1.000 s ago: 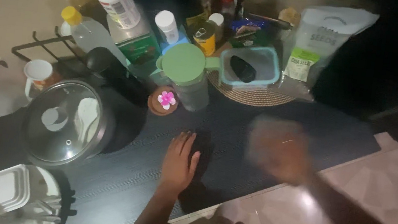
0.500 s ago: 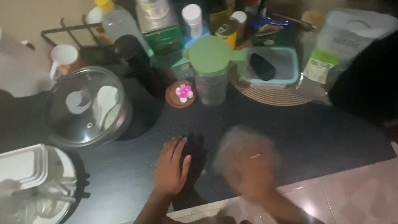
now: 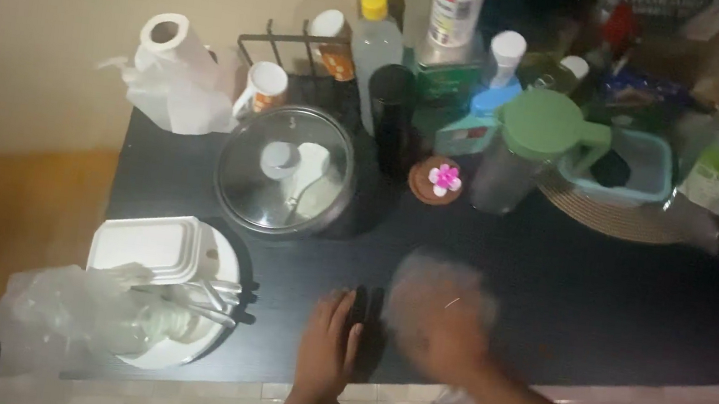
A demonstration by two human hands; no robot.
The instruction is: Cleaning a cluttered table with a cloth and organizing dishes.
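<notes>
My left hand [image 3: 328,346] lies flat on the dark tabletop [image 3: 604,296] near its front edge, fingers loosely apart, holding nothing. Just to its right, my right hand [image 3: 439,317] hovers or slides over the table. It is a motion blur with a pale grey smear over it, so I cannot tell whether it holds anything. A narrow dark gap separates the two hands. A pot with a glass lid [image 3: 286,170] stands behind them, to the left.
A plate [image 3: 216,253] with white lidded boxes [image 3: 148,245] and a crumpled plastic bag [image 3: 56,325] sits front left. At the back stand a paper towel roll [image 3: 169,37], mugs, several bottles, a green-lidded pitcher [image 3: 535,146], a flower-topped coaster [image 3: 437,180] and a teal container [image 3: 651,169] on a woven mat.
My right hand has swept leftward across the table until it is beside my left hand. The left hand has stayed flat in place. The view has shifted left.
</notes>
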